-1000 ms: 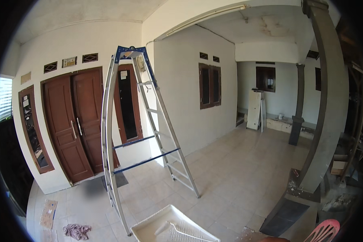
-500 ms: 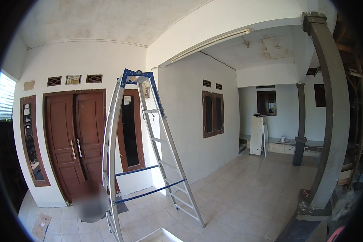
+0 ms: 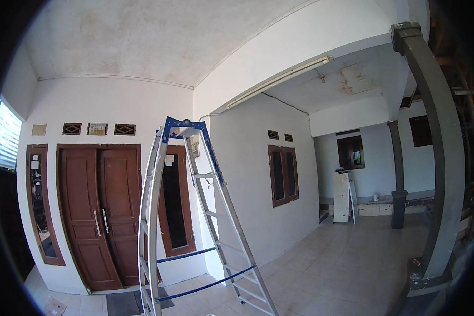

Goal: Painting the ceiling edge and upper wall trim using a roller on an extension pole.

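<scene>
Three white surfaces enclose the porch: a stained ceiling [image 3: 121,42] above, a front wall [image 3: 102,100] at left, and a side wall [image 3: 250,174] running from the centre to the far right. Pale tiled floor [image 3: 300,279] extends beneath them. A tall grey pillar [image 3: 441,158], bent by the lens, bounds the near right. The aluminium stepladder [image 3: 154,226], nearest of the principal objects, stands upright with its legs spread, left of centre and in front of the corner between the walls; its top is blue, and two blue bars [image 3: 205,283] join its sides low down. Brown double doors [image 3: 101,210], shut, occupy the front wall to its left, flanked by a narrow left window [image 3: 43,205] and a narrow right window [image 3: 176,205], the latter partly behind the ladder. Farther right are a brown double window [image 3: 284,174] in the side wall and a slimmer dark pillar [image 3: 396,163]. An off-white upright panel [image 3: 342,197] stands on the floor at the far end. A tube light [image 3: 279,83] runs along the beam. Part of a dark mat [image 3: 122,304] lies before the doors. Smaller still are the patterned vents [image 3: 71,128] above the doors and the pale door handles [image 3: 105,220]. Both hands are outside the view; how far each is open, and what it holds or touches, cannot be told.
</scene>
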Motion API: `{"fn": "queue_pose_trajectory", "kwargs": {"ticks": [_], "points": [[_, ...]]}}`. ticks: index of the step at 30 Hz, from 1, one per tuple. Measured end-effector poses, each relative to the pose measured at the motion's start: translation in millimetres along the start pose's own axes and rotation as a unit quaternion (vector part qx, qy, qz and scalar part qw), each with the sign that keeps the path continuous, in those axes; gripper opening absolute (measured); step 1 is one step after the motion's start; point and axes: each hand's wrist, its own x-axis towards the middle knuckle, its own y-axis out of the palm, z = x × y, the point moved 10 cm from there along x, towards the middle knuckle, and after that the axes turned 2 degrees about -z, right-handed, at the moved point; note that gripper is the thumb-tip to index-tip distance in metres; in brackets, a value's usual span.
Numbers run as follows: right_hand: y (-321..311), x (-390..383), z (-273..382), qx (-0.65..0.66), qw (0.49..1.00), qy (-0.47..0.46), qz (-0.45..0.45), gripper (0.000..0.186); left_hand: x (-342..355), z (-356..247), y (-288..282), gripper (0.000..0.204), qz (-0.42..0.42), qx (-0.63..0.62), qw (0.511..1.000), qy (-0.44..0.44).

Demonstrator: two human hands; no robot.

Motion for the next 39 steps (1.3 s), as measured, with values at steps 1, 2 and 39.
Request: {"fn": "queue_pose_trajectory", "kwargs": {"ticks": [1, 2, 39], "points": [[2.2, 1.7, 4.9, -0.001, 1.000, -0.002, -0.005, 0.041, 20.0, -37.0, -12.5, 0.109, -0.174, 0.271, 0.913, 0.250], [7.1, 1.7, 7.9, 0.007, 1.000, 0.004, 0.002, 0.041, 9.8, -54.4, 14.5, 0.109, -0.321, 0.494, 0.666, 0.457], [62.2, 12.0, 76.4, -0.017, 0.999, 0.018, -0.046, 0.044, 64.8, -34.2, -51.8, 0.118, 0.007, 0.042, 0.999, 0.001]]}}
